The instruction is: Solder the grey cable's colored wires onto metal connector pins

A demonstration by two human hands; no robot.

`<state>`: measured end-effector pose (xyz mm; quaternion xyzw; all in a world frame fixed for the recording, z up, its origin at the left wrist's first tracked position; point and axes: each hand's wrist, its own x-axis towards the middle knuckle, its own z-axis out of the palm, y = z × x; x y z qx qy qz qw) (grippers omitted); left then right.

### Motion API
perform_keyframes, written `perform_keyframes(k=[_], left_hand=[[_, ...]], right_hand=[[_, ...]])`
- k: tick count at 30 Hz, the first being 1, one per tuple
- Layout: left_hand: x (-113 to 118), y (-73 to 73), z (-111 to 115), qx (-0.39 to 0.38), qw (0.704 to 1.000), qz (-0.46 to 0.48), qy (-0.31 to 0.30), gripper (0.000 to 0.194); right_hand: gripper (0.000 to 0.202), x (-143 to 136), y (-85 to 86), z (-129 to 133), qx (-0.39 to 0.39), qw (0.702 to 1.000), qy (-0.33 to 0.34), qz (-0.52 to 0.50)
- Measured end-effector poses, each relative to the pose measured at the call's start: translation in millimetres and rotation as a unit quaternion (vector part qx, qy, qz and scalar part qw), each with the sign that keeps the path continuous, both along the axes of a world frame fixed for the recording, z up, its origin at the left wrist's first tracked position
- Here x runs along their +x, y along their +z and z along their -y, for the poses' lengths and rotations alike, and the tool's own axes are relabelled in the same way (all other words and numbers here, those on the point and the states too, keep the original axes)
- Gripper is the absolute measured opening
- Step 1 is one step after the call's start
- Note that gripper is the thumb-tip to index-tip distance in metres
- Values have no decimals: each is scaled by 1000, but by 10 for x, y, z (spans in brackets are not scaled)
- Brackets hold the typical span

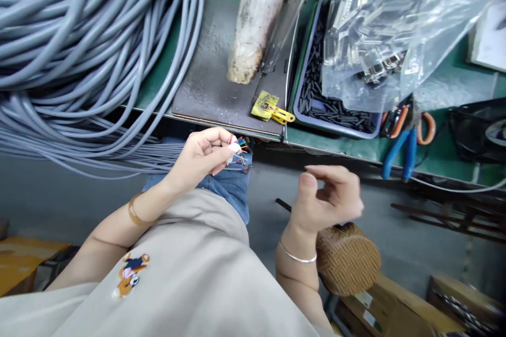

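My left hand (pixel 207 155) pinches a bundle of thin coloured wires (pixel 242 143) at a cable's end, just below the bench edge and over my lap. White tape-like wraps cover the thumb and finger tips. More stripped cable ends (pixel 243 160) lie beneath that hand. Off to the right, my right hand (pixel 328 195) hangs in the air apart from the wires. Its fingers are curled, with thumb and forefinger nearly together and slightly blurred. Whether a small thing sits between them cannot be seen.
Grey cables (pixel 98 52) heap up on the left. On the bench stand a dirty white cylinder (pixel 256 21), a yellow cutter (pixel 279 113), a blue tray (pixel 336 125) of black sleeves, a plastic bag (pixel 367 21) of metal parts and blue-handled pliers (pixel 409 152). A woven-patterned stool (pixel 350 260) stands below.
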<state>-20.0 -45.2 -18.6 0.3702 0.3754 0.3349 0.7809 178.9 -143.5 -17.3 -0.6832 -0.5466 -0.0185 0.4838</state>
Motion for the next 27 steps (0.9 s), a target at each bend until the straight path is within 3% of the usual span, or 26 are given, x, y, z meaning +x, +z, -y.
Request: perform_keyframes(k=[2,4,6,11,15,19,21,25,27], left_hand=[[2,31,-23,-15,1000,17,2,30],[-19,62,-58,-44,998,42,-1,32],[-71,88,-106,-82,993,84,-13,33],[-276,119,-233,-118,975,186,-21,45],[-343,107,-260,-105,983,150,14,48],[-255,63,-191,-55,995,71,36,40],[-194,51,-147,-23,998,42,37,38],[-115,63,-104,5,999,16,38,36],[-101,76,-103,10,999,12,38,34]], right_hand=[[22,44,5,-56,30,997,11,69],[33,68,12,-142,-5,990,51,128],[27,70,22,-237,-32,985,84,147],[20,51,52,-412,36,990,100,95],[16,26,88,-494,123,989,73,40],[11,-45,213,-508,145,984,88,-53],[9,-64,307,-484,142,973,142,-110],[17,-69,478,-389,114,918,350,-151],[23,-99,513,-336,99,916,367,-126]])
